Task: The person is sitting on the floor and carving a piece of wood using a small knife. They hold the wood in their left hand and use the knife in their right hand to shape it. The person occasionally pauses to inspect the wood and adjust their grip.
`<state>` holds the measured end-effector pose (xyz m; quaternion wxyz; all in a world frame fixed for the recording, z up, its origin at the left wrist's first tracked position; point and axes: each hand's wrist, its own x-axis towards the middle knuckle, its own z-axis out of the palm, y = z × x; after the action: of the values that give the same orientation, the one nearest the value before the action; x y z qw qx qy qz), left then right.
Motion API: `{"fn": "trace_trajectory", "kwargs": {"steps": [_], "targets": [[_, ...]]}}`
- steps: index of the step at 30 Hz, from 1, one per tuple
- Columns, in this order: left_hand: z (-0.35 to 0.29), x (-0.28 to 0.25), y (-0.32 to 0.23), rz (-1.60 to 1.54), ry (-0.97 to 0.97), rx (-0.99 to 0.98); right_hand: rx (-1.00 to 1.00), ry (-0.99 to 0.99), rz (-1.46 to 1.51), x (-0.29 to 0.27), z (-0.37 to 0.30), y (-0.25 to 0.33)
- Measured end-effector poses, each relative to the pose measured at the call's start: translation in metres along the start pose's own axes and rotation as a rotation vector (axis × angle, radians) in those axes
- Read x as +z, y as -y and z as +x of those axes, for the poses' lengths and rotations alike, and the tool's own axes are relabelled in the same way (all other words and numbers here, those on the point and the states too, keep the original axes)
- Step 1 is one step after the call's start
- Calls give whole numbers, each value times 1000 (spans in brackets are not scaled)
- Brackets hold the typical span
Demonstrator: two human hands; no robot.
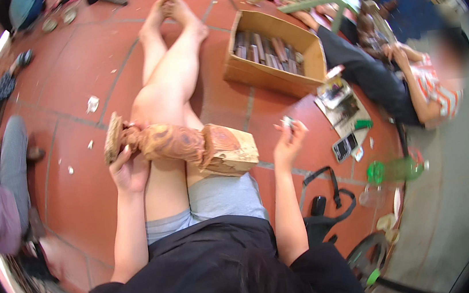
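Observation:
A carved wooden piece (173, 142) lies across my thighs, with a ringed, rounded middle, a squared block at the right end and a thin rough slab at the left end. My left hand (130, 169) grips it from below near the narrow neck by that slab, the fingers partly hidden behind the wood. Raised off to the right of the block, my right hand (289, 145) is apart from the wood. Its fingertips are pinched on a small whitish scrap (287, 122), too small and blurred to name.
A cardboard box (314, 82) of chisel-like tools stands ahead on the red tile floor. To the right lie printed pictures (338, 103), a phone (345, 147), a green plastic bottle (393, 170) and a black strap (339, 198). Other people sit at left and right.

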<state>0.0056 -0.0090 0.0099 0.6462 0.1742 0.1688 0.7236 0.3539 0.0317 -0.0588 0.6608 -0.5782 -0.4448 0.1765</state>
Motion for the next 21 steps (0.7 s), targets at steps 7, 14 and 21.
{"fn": "trace_trajectory", "kwargs": {"steps": [7,14,21], "targets": [[3,2,-2,-50,18,-52,-88,62,-192,-15,3,47],[2,-4,-4,-109,47,-29,-258,204,133,34,-4,123],[2,-4,-5,-233,64,-46,-319,267,-56,61,-16,132]]}}
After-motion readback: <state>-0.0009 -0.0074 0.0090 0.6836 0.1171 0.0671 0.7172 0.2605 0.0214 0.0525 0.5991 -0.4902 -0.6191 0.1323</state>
